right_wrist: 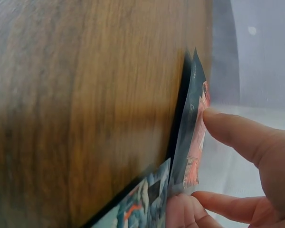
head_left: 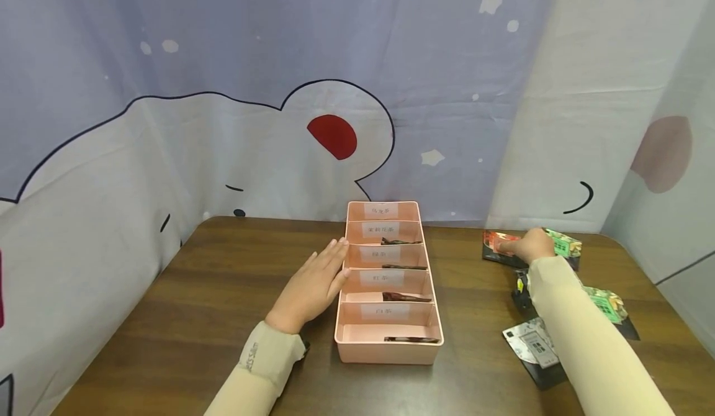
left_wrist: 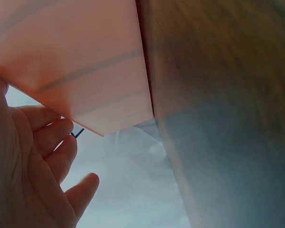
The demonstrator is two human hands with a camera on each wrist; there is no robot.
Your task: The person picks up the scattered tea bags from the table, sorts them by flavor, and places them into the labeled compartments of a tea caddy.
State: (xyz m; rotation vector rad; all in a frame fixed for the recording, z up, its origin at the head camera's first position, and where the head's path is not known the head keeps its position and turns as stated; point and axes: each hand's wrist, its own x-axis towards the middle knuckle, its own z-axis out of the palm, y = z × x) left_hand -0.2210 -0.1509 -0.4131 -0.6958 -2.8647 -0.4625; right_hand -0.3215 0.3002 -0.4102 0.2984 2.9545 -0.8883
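Observation:
A long pink divided box (head_left: pixel 385 352) stands mid-table, with labelled compartments; several hold thin dark sachets, such as the reddish one (head_left: pixel 406 297). My left hand (head_left: pixel 313 282) lies along its left side, fingers extended, fingertips touching the rim; the left wrist view shows these fingers against the pink wall. At the right, my right hand (head_left: pixel 534 246) pinches a red and black tea sachet (head_left: pixel 493 245). In the right wrist view one fingertip presses the face of that sachet (right_wrist: pixel 195 128), while other fingers sit at its lower edge, partly hidden.
Around the right forearm lie a green sachet (head_left: pixel 565 246), another green one (head_left: pixel 607 307), a grey-white one (head_left: pixel 535 343) and a dark one with a yellow spot (head_left: pixel 521 287). A blue-patterned sachet (right_wrist: pixel 140 204) borders the red one. A printed curtain (head_left: pixel 268 155) hangs behind the wooden table (head_left: pixel 223 279).

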